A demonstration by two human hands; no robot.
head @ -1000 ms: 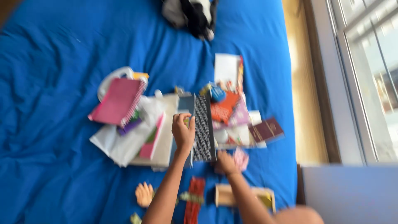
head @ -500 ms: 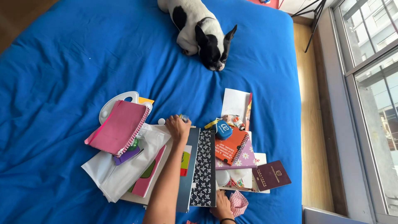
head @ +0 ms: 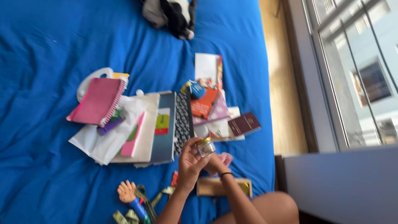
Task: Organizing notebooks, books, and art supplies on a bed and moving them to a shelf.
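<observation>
Head view, hands: a small glass jar (head: 206, 147) with a gold lid is held up between the left hand (head: 190, 164) and the right hand (head: 216, 164), above the near edge of the blue bedcover (head: 45, 49).
Head view, finger state: the left fingers are curled closed around the jar's side; the right fingers are closed under it, partly hidden.
Head view, change: 0.5 s ago the left hand was stretched to the far end of the pile and the right rested by the pink cloth (head: 226, 157); now both are drawn together at the jar, so it has been lifted clear of the pile.
Head view, containers: the jar's contents cannot be made out, owing to blur. A shallow wooden box (head: 224, 186) lies just below the hands; something yellow is possibly seen at 1 end.
Head view, surroundings: a pink spiral notebook (head: 97, 101), a black-and-white patterned book (head: 182, 122), a maroon booklet (head: 244, 123) and a dog (head: 170, 14).
</observation>
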